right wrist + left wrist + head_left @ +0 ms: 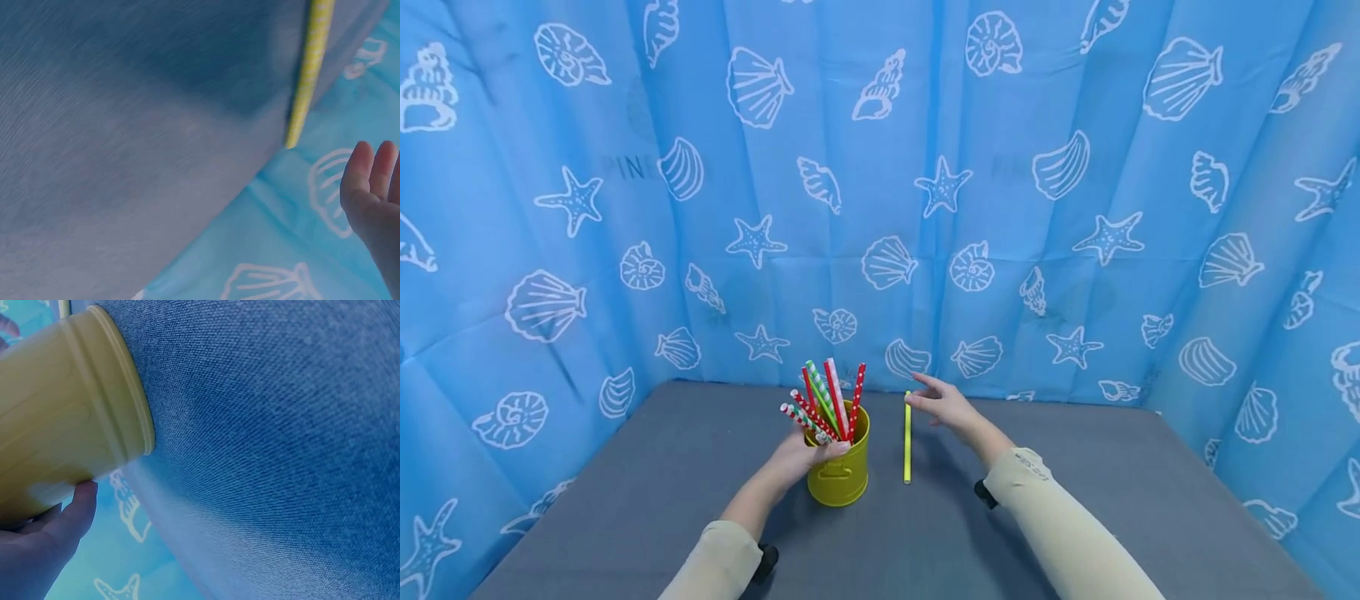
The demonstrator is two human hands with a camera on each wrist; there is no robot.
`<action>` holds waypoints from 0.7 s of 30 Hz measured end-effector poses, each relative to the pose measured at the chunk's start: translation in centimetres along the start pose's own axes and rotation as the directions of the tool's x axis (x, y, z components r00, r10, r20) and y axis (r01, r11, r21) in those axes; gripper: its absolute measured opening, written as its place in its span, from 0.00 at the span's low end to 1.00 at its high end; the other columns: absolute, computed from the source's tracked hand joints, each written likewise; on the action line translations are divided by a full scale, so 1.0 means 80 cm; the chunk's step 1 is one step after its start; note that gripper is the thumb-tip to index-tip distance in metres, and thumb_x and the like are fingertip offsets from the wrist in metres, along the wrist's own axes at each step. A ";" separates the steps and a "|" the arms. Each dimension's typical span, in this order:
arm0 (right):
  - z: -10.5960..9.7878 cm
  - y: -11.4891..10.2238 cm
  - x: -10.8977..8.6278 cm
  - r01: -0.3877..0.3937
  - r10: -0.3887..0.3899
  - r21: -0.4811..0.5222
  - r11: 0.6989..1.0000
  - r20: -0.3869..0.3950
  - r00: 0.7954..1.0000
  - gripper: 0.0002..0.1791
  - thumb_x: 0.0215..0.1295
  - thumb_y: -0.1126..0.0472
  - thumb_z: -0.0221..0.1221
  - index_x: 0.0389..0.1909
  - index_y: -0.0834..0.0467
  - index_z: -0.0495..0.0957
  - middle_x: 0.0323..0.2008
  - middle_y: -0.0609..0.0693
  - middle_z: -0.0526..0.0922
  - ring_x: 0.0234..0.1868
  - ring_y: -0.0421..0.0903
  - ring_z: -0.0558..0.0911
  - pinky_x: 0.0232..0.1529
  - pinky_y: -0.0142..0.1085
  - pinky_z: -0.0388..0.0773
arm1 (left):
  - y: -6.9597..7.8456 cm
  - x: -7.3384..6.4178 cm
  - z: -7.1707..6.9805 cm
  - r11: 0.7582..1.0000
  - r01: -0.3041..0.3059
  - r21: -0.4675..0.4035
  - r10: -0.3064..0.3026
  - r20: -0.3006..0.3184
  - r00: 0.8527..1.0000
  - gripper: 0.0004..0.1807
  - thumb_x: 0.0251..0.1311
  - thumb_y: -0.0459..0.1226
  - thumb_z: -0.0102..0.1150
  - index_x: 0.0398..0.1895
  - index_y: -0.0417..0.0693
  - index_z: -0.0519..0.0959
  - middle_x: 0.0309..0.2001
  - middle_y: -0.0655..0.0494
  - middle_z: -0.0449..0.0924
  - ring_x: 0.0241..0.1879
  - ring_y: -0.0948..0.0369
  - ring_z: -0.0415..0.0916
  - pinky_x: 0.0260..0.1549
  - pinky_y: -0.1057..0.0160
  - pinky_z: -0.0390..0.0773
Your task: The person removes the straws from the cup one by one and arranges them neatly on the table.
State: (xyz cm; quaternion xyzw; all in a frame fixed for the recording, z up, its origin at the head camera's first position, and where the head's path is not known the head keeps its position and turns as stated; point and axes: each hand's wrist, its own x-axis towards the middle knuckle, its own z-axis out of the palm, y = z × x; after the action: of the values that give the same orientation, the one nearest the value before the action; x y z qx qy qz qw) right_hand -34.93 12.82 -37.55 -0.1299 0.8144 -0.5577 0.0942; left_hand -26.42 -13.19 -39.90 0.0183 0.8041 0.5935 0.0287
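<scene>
yellow cup [838,477], yellow straw [907,437], grey table [662,467]

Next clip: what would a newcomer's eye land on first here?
The yellow cup stuffed with red, green and white patterned straws, mid-table, gripped by the left hand. Just right of it a single yellow straw lies on the grey table, the open right hand hovering by its far end.
</scene>
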 end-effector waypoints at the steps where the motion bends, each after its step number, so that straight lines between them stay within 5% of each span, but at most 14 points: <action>1: 0.002 -0.003 0.000 0.000 0.001 0.015 1.000 -0.001 1.000 0.37 0.70 0.55 0.58 0.74 0.60 0.54 0.59 0.62 0.75 0.62 0.60 0.71 0.59 0.62 0.67 | 0.000 0.000 0.000 1.000 0.000 0.001 0.000 0.000 1.000 0.42 0.56 0.49 0.67 0.68 0.39 0.59 0.63 0.41 0.67 0.60 0.44 0.65 0.59 0.36 0.64; 21: 0.052 -0.038 -0.003 -0.017 0.022 0.271 0.962 -0.014 1.000 0.38 0.68 0.56 0.60 0.75 0.54 0.55 0.62 0.58 0.74 0.65 0.59 0.69 0.62 0.64 0.61 | 0.003 0.002 0.002 0.998 0.028 -0.054 -0.029 -0.015 0.999 0.49 0.54 0.50 0.69 0.71 0.44 0.50 0.66 0.41 0.63 0.63 0.44 0.61 0.62 0.35 0.59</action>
State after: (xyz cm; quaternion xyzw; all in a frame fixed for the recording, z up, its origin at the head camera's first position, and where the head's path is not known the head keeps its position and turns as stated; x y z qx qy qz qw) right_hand -33.17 8.18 -36.22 -0.1031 0.7324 -0.6640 0.1098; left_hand -26.60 -12.98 -39.68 0.0016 0.7882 0.6146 0.0314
